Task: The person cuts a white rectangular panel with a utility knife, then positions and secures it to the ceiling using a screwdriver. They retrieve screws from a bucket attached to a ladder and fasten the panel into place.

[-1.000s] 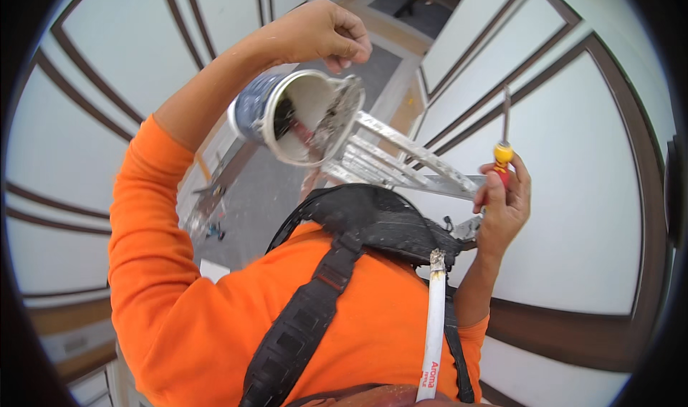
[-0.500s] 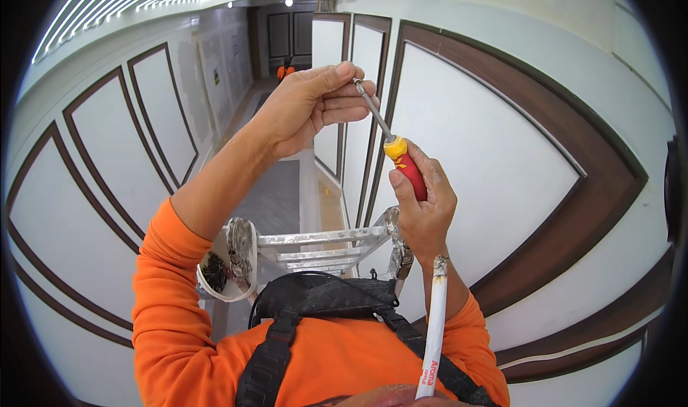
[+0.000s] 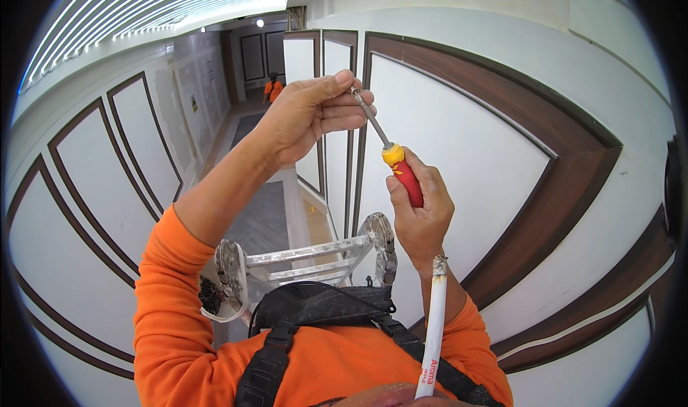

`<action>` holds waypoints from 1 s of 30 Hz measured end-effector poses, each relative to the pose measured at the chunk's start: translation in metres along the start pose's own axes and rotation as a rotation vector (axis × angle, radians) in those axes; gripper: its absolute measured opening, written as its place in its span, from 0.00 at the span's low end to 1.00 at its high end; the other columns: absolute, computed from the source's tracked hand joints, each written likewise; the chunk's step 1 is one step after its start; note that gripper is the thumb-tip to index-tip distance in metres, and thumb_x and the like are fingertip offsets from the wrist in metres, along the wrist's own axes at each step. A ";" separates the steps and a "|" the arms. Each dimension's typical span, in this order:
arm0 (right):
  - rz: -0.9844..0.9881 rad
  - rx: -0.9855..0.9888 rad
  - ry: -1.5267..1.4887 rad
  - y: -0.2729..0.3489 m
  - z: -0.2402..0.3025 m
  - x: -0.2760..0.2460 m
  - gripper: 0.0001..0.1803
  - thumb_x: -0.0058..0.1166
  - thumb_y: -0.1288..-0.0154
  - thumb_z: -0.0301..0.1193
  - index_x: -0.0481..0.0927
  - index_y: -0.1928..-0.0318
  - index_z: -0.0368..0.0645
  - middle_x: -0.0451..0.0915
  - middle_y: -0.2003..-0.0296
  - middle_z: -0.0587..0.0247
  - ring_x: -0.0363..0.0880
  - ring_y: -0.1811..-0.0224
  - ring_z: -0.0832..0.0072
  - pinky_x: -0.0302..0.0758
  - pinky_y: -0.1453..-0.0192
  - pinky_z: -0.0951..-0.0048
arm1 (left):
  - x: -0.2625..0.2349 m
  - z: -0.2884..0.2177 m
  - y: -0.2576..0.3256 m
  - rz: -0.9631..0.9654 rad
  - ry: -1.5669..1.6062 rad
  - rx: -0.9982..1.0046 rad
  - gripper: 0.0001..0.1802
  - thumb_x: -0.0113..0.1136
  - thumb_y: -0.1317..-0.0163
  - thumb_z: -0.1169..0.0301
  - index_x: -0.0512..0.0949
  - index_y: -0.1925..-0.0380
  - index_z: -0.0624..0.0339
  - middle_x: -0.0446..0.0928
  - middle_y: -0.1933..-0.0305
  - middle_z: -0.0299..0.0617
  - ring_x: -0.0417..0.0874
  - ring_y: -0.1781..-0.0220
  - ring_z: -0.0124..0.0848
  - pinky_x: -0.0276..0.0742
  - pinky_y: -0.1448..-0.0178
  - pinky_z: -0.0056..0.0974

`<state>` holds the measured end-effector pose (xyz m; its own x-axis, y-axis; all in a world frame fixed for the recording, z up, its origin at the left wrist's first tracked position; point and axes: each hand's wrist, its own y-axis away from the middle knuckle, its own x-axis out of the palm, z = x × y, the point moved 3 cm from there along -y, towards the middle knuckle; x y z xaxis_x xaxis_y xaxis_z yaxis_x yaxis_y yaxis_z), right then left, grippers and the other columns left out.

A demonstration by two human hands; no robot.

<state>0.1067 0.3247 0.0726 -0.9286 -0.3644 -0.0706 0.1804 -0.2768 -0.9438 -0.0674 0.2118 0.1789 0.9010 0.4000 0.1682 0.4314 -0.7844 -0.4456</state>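
My right hand (image 3: 424,210) is wrapped round the red and yellow handle of a screwdriver (image 3: 405,178). Its grey shaft slants up and left to my left hand (image 3: 315,109). The thumb and forefinger of that hand are pinched together at the screwdriver's tip, with the other fingers stretched behind the shaft. A small shiny bit shows at the tip, too small to name. Both hands are held up in front of me, above the top of a ladder.
A paint-spotted metal ladder (image 3: 308,253) stands before me, a white bucket (image 3: 228,311) at its left side. White wall panels with dark brown trim (image 3: 494,170) rise close on the right. A cigarette (image 3: 434,328) juts up from below. Down the corridor is a person in orange (image 3: 273,89).
The view has turned slightly right, so the ladder and walls sit further left and the ladder lower. Both hands keep nearly the same hold on the screwdriver.
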 end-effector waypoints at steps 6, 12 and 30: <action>0.078 0.042 -0.043 0.048 -0.027 -0.007 0.22 0.64 0.32 0.25 0.80 0.40 0.31 0.85 0.54 0.51 0.85 0.55 0.65 0.81 0.47 0.67 | -0.046 -0.038 0.068 0.147 -0.814 -0.121 0.13 0.65 0.28 0.63 0.85 0.59 0.63 0.87 0.63 0.40 0.90 0.61 0.29 0.88 0.53 0.34; 0.299 0.158 0.128 0.112 -0.065 0.003 0.20 0.63 0.31 0.24 0.81 0.40 0.31 0.85 0.51 0.52 0.84 0.51 0.63 0.80 0.43 0.65 | -0.116 0.003 0.209 0.421 -1.752 -0.868 0.05 0.66 0.44 0.77 0.87 0.69 0.66 0.87 0.69 0.50 0.90 0.64 0.43 0.85 0.58 0.41; 0.253 -0.043 -0.044 0.138 -0.066 0.042 0.21 0.65 0.32 0.22 0.81 0.40 0.31 0.86 0.49 0.50 0.86 0.48 0.60 0.82 0.42 0.63 | -0.259 0.213 0.287 0.704 -1.847 -1.443 0.11 0.64 0.41 0.70 0.89 0.60 0.58 0.88 0.58 0.52 0.90 0.53 0.48 0.84 0.48 0.47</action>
<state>0.0715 0.3301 -0.0820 -0.8404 -0.4560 -0.2928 0.3903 -0.1345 -0.9108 -0.1863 -0.0158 -0.1802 0.2720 -0.7367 -0.6191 0.6818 -0.3066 0.6642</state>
